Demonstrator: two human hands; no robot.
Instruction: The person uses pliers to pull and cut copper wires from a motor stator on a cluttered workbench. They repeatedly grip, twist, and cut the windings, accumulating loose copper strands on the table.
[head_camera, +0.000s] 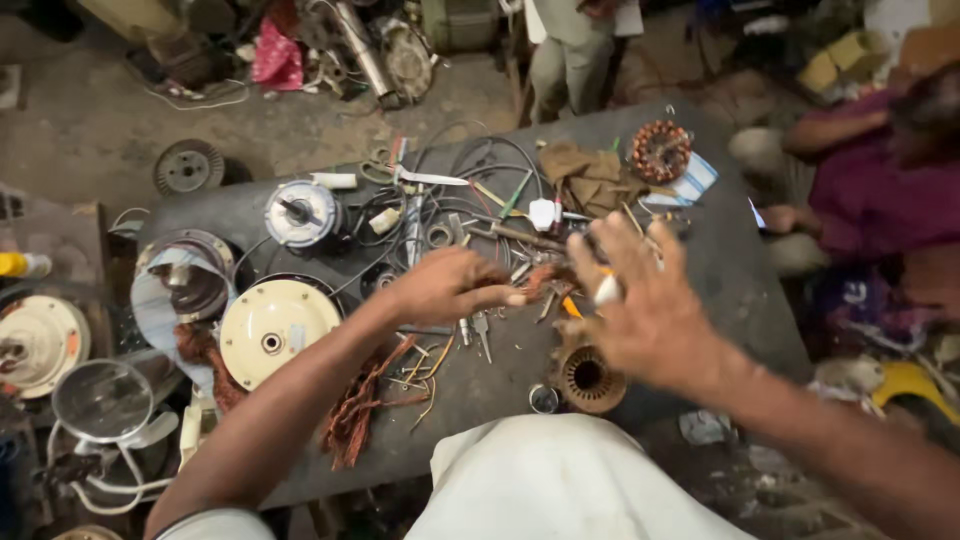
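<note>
**Head view: both hands over cluttered motor-repair desk**

Head cam, looking down at dark desk (720, 270). Landmark = small round stator core (590, 378) near desk's front edge.

Left hand (450, 285) sits up and left of the core, fingers pressed together, pinching a tuft of copper wire (535, 280) at fingertips, probably so thin strands stay bunched. Right hand (640, 300) hovers just above the core, fingers spread, blurred by motion; something white and orange shows by the thumb, can't tell if it's gripped.

More loose copper wire (360, 410) trails left of the core, off the desk's front. Cream fan cover (272, 325) lies flat far left of core; white motor (303, 213) beyond it, shaft up. Wound stator w/ copper coils (660, 150) far behind core, beside a brown rag (590, 178). Pliers, screws, cables strewn between, all w/in arm's reach. Another person in purple (870, 190) sits right of the desk.
</note>
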